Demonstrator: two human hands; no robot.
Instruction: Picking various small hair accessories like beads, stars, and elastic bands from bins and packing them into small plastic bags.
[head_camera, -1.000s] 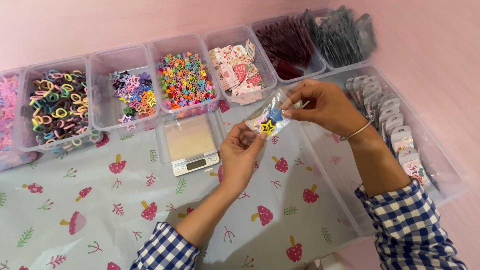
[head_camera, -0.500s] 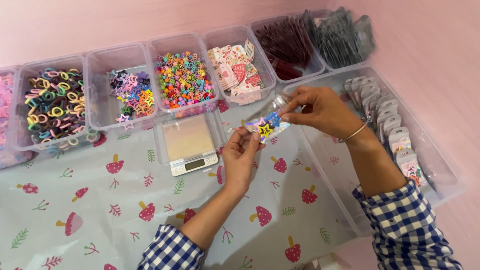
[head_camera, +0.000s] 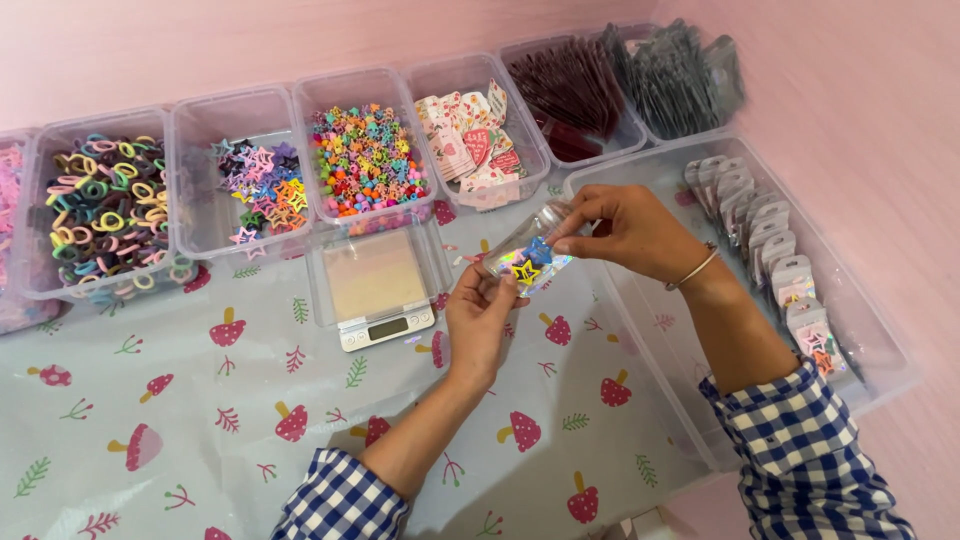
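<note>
My left hand and my right hand together hold a small clear plastic bag above the table. Inside the bag lie star-shaped hair clips, one yellow and one blue. The left hand pinches the bag's lower end, the right hand pinches its upper end. Both arms wear blue-and-white checked sleeves, and a thin bangle circles my right wrist. A small digital scale stands just left of my left hand.
A row of clear bins lines the back: hair ties, star clips, colourful small clips, printed cards, dark packets. A large clear bin at right holds filled bags. A mushroom-patterned cloth covers the table.
Both hands have kept hold of the bag and shifted it slightly; the right hand's fingers have worked along its upper end.
</note>
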